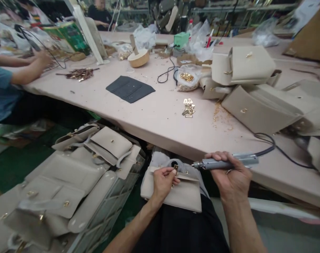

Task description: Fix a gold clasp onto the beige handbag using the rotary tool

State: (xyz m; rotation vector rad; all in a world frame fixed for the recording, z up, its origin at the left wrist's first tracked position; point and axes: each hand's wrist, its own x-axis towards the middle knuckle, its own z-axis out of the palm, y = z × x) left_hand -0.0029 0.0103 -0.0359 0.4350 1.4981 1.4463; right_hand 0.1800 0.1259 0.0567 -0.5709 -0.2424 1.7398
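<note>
A beige handbag [183,195] lies on my lap below the table edge. My left hand [164,181] rests on its flap and pinches a small gold metal clasp [176,169] between thumb and fingers. My right hand [230,174] is closed around a grey corded electric screwdriver [223,163], whose tip points left toward the clasp and stops just short of it. The tool's black cable [270,142] runs back over the table.
Loose gold fittings [188,107] lie on the pink table [154,116], with a bag of more fittings [186,78], a dark leather piece [130,88] and stacked beige bags [255,88]. More beige bags [78,172] pile up at my left. Another person's arm [28,68] works far left.
</note>
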